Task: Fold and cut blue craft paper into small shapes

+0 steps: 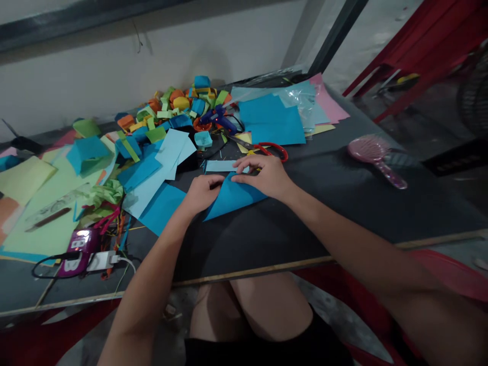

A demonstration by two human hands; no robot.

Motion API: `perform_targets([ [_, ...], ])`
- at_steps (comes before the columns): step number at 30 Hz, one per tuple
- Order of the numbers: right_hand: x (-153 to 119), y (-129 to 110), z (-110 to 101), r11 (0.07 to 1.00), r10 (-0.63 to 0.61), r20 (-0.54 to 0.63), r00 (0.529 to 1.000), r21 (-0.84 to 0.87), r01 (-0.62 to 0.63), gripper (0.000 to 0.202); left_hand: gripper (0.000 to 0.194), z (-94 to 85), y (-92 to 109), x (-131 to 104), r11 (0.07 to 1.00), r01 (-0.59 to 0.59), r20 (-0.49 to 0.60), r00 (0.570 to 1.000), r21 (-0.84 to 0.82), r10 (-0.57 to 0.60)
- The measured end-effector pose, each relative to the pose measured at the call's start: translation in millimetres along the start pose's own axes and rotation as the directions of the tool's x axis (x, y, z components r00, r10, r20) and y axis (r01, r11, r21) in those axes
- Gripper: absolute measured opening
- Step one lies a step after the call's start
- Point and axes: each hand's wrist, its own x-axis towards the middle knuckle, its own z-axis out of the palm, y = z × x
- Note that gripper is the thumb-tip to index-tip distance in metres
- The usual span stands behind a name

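A blue sheet of paper (236, 199), folded into a triangle, lies on the dark table in front of me. My left hand (202, 195) is closed with its fingertips on the upper left edge of the paper. At the top corner, my right hand (269, 175) pinches the fold between thumb and fingers. Just behind the sheet is a pale blue paper strip (220, 166), its right end partly covered by my right fingers. Scissors (271, 148) with red handles lie behind my right hand, close to a blue glue gun (221, 120).
Small folded paper pieces (181, 103) in several colours pile up against the wall. Blue sheets (272, 119) lie at the back right, and a pink hairbrush (375, 155) is on the right. Front left are a purple device (81, 249) with cables and green paper (49, 203).
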Motion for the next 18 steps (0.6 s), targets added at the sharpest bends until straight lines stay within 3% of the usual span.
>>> perform_targets([
  [5,-1.2,-1.8,0.7,0.971,0.158,0.068,0.985,0.171,-0.167,0.047,0.024,0.5,-2.9,0.7,0.999,0.0,-0.031,1.0,-0.037,-0.002],
  [13,-2.0,-4.6,-2.0,0.976,0.144,0.055,0.988,0.158,-0.151,0.056,0.025,5.4,-0.4,0.6,0.992,0.052,-0.166,0.984,-0.112,-0.07],
  [18,-1.4,-6.7,-1.5,0.983,0.145,0.013,0.989,0.115,-0.146,0.055,0.024,7.5,-0.9,0.2,0.999,0.036,-0.222,0.974,0.002,-0.035],
])
